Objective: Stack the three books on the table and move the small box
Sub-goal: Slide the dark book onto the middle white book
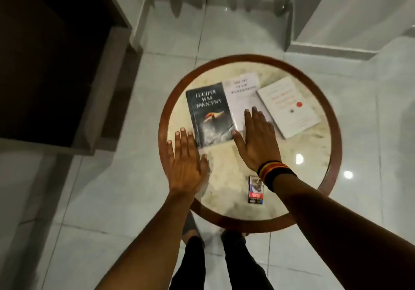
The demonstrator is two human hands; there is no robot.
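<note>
Three books lie flat side by side on a round marble-topped table with a brown rim. A dark book is at the left, a white book in the middle, another white book with a red dot at the right. A small box lies near the table's front edge, under my right wrist. My left hand hovers flat and open over the table's left rim, by the dark book's near corner. My right hand is spread open above the middle book's near end.
The table stands on a glossy tiled floor. A dark wooden cabinet fills the left side. White walls and a doorway step lie beyond the table. My legs and feet are just below the table's near edge.
</note>
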